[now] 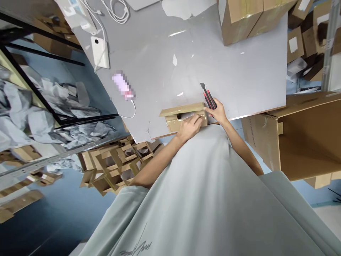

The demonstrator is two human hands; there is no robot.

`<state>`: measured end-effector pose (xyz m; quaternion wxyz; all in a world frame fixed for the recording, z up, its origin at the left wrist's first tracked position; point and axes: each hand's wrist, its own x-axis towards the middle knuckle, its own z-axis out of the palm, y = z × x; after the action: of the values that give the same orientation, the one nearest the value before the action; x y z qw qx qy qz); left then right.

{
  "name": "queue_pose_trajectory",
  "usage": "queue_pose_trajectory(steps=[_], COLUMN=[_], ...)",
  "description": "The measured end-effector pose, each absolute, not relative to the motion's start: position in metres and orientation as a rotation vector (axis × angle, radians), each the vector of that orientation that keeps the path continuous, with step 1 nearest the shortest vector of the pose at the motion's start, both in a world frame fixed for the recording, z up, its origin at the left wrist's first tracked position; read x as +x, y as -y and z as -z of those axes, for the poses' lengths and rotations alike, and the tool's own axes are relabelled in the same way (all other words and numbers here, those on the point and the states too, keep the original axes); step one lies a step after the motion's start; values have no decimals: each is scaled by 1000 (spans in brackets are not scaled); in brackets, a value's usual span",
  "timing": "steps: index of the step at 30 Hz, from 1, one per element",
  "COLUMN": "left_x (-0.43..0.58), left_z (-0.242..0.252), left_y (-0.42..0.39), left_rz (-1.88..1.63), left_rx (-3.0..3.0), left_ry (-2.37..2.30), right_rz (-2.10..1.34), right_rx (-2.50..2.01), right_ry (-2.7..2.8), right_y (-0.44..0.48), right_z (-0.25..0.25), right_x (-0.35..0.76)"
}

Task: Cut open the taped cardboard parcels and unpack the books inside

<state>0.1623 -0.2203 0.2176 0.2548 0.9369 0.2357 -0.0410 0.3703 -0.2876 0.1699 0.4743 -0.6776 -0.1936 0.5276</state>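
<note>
On the grey counter (255, 78), with a large open carton (262, 138) at near right, a small, partly open cardboard box (173, 125) sits at the near edge before you. Your left hand (189, 127) curls over its near side, whether pinching cannot be told; your right hand (218, 112), at its right end, grips a black-and-red utility knife (209, 98).

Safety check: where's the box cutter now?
In the head view, the box cutter is in the right hand, right of centre, beside the small open cardboard box.
</note>
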Motion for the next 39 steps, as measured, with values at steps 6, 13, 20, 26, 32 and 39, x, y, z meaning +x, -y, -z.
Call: queue_pose_trajectory(steps=[6,13,20,26,32,39], left_x=[175,181,180,180,180,169], left_z=[-208,-198,-197,-199,-211,-248], left_y=[220,231,234,238,232,218], left_rz=[297,297,325,318,261,-9], left_rx=[2369,2272,2231,2238,2243,2172], left_ry=[-801,-850,-893,-902,-908,-904], right_rz=[-1328,-1399,-1425,-1429,-1363,-1203], right_rx=[-1669,-1733,-1740,-1770,-1760,-1742], right_ry=[660,760,710,678,741,865], right_y=[261,254,249,248,247,236], right_z=[-173,-155,-138,-138,-155,-202], right_x=[380,375,363,356,364,380])
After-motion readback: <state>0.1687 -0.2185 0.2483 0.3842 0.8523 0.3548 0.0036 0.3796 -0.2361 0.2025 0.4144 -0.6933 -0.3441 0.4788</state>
